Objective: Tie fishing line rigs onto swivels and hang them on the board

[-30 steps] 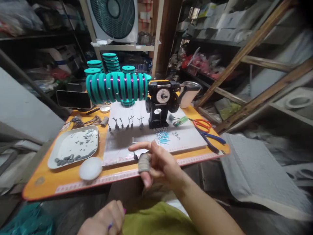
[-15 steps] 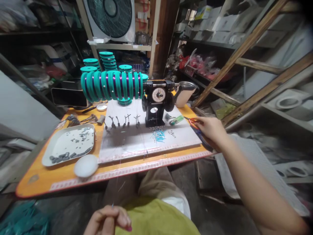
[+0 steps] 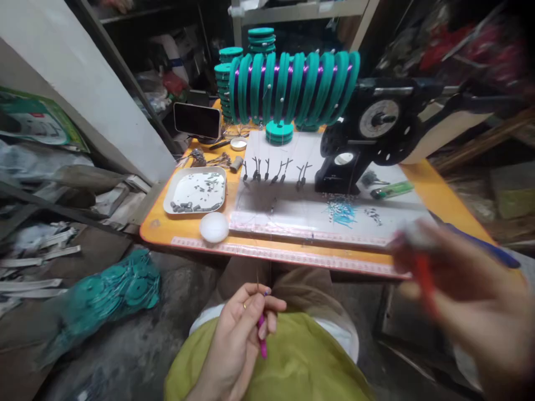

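Observation:
Over the lap, my left hand (image 3: 246, 314) pinches thin wire that runs up toward the spools; a small blue bit shows at its fingertips. My right hand (image 3: 455, 284), blurred by motion, is closed around red-orange-handled pliers (image 3: 424, 278) at the table's right front edge. A row of teal spools (image 3: 292, 89) wound with purple wire sits on the black winding machine (image 3: 368, 122). Small dark Y-shaped parts (image 3: 282, 171) hang or lie in a row before the white board's back part. Blue and silver pieces (image 3: 343, 211) are piled on the board.
A white tray (image 3: 175, 192) of grey pieces and a white round dish (image 3: 214, 227) are at the left of the orange table (image 3: 156, 223). A phone (image 3: 196, 121) stands behind. Farther right lie a green cutter (image 3: 393, 190) and a blue-handled tool (image 3: 480, 245).
My right hand has lifted the pliers off the table's right side and brought them closer. My left hand has come up into fuller view. The view has shifted left and downward.

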`<state>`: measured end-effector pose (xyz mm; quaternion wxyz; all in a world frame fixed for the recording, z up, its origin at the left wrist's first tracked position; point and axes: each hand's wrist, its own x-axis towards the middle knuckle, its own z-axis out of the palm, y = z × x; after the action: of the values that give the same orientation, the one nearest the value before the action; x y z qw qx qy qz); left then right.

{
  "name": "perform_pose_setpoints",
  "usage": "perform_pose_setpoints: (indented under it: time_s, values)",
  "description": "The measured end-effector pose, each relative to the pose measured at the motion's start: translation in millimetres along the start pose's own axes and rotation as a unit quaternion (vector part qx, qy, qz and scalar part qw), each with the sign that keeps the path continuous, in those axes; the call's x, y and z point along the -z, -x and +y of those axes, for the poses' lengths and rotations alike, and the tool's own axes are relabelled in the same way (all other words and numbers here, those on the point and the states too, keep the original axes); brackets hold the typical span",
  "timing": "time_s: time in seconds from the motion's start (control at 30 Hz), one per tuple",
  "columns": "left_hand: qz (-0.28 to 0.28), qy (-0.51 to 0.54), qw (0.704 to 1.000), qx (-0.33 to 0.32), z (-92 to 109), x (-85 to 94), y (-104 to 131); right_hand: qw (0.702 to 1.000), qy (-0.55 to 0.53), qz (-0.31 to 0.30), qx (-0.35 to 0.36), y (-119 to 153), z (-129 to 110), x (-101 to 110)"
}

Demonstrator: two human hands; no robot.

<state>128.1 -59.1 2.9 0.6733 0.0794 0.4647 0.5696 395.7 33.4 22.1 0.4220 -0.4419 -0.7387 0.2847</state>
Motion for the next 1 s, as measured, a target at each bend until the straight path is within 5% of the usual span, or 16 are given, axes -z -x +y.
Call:
perform_pose_setpoints:
  time_s: [0.07,0.13,0.37,1.0]
  values:
    - [0.01,-0.002,1.0,-0.01,-2,-0.2,-2,0.989,0.002,-0.145,0.019,19,-24,-27]
    - [0.036,-0.005,0.998,-0.042,-3,-0.8,-4,0.98,-0.014,-0.192,0.045,34,-34,-50]
    - [0.061,-0.003,0.993,-0.104,-5,-2.7,-10,0.995,0.016,-0.084,0.045,59,-33,-105]
    - [0.049,-0.001,0.992,-0.12,-9,-1.4,-8,0.997,-0.023,-0.077,0.021,60,-40,-116]
